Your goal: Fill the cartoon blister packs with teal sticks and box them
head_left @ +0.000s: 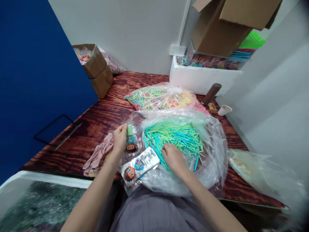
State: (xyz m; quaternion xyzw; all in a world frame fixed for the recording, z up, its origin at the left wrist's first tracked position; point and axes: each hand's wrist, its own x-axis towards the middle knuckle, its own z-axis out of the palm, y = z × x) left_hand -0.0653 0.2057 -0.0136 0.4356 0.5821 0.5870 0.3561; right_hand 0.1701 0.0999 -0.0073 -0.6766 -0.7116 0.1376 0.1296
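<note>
My left hand (120, 137) pinches the upper edge of a clear printed packet (131, 139) with a cartoon figure. Green sticks show in the packet's upper part. My right hand (173, 157) is closed, its curled fingertips down at the near left of a heap of thin green and blue plastic sticks (175, 135). What those fingers hold, if anything, is hidden. The heap lies in a large, wide-open clear plastic bag (216, 141). Between my hands, a stack of flat cartoon-printed packets (140, 166) rests on the bag's near left edge.
Behind is another clear bag of coloured sticks (156, 96). A pink cloth (98, 158) lies left. A white foam box (205, 77), a brown cylinder (211, 94) and a paper cup (224, 110) stand at back right. A white tub (55, 179) sits at lower left.
</note>
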